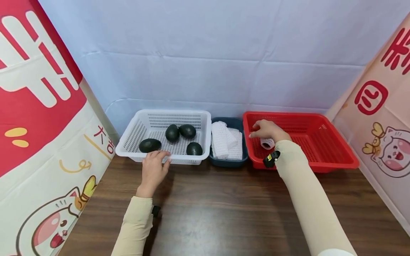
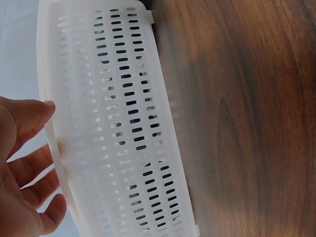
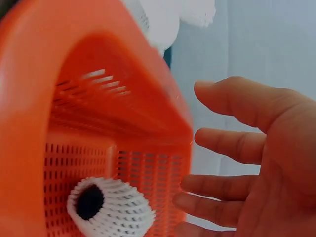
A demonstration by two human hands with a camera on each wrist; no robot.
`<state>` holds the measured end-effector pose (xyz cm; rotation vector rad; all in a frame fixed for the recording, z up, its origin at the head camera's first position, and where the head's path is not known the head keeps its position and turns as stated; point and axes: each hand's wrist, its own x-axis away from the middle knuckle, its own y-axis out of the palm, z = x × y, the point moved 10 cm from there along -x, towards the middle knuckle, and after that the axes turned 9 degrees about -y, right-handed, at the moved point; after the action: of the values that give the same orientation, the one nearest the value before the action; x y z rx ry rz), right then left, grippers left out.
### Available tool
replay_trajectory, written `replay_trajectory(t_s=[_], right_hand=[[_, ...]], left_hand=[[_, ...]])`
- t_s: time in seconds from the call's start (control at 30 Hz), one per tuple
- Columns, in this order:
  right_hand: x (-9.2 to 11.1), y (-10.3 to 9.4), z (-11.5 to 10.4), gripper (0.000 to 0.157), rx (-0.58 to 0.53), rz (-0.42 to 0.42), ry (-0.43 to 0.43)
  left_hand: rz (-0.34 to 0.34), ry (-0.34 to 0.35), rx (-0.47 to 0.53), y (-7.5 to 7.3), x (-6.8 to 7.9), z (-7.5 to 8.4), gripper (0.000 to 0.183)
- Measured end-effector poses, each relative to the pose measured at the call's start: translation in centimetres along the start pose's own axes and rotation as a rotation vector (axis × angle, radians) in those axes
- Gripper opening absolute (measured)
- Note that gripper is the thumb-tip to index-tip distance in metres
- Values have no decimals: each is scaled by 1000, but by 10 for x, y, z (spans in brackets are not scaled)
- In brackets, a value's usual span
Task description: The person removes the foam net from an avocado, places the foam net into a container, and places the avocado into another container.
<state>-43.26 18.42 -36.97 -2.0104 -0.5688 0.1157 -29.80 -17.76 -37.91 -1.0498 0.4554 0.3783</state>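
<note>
My left hand (image 1: 154, 170) is at the front rim of a white basket (image 1: 128, 153), fingers loosely bent; whether it touches the rim is unclear. Several dark green avocados lie in that basket, the nearest avocado (image 1: 150, 145) just beyond the fingertips. My right hand (image 1: 268, 130) is over the left end of a red basket (image 1: 333, 156), holding nothing; its fingers (image 3: 222, 187) are spread in the right wrist view. Below it, in the red basket, lies an avocado in a white foam net sleeve (image 3: 118, 210), its dark end showing through the opening.
Between the two baskets stands a dark blue bin (image 1: 228, 163) with white foam net sleeves (image 1: 220, 140) in it. All three stand on a brown wooden table (image 1: 224, 209), before a pale cloth backdrop (image 1: 205, 71). Printed cloth panels (image 1: 41, 142) flank both sides.
</note>
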Motion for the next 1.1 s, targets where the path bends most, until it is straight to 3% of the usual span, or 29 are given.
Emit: replay_trajectory(t_s=[0.47,0.7,1.1], right_hand=[[-5,3,51,59,-102,-5,86],[-5,0,61,60,-82,-10,137],[-12,7,89,67,-204,-59,175]], left_hand=[[3,-1,-3,0,0,2,17],[8,4,-5,0,2,1,17],[7,8,-6,-1,-1,2,17]])
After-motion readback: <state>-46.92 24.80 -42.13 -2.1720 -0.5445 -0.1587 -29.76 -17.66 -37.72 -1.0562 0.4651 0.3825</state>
